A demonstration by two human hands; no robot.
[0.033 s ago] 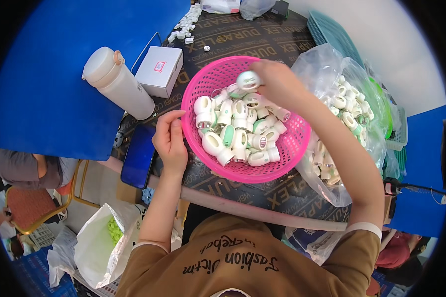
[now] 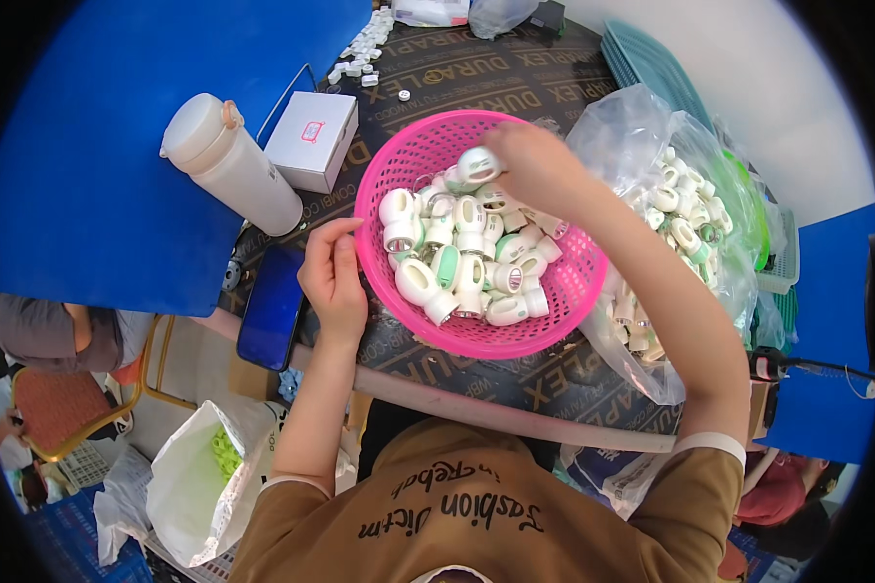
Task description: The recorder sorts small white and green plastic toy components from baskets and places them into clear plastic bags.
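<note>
A pink plastic basket (image 2: 399, 311) full of small white-and-green flashlights (image 2: 469, 216) stands on the dark table in front of me. My left hand (image 2: 334, 277) is at the basket's left side, its fingers bent against the rim and partly hidden there. Over the far part of the basket, my right hand (image 2: 530, 165) is closed on one white flashlight (image 2: 478, 165), just above the pile. The fingertips on its far side cannot be seen. Many flashlights show silvery round lamp ends.
Right of the basket lies a clear plastic bag (image 2: 608, 131) with more flashlights. A white bottle (image 2: 233, 165), a white box (image 2: 311, 141) and a dark phone (image 2: 269, 306) sit to the left. Small white parts (image 2: 360, 53) are scattered at the far edge, near teal baskets (image 2: 651, 68).
My right hand has dropped slightly lower and to the left, bringing the flashlight down toward the pile. My left hand stays at the rim.
</note>
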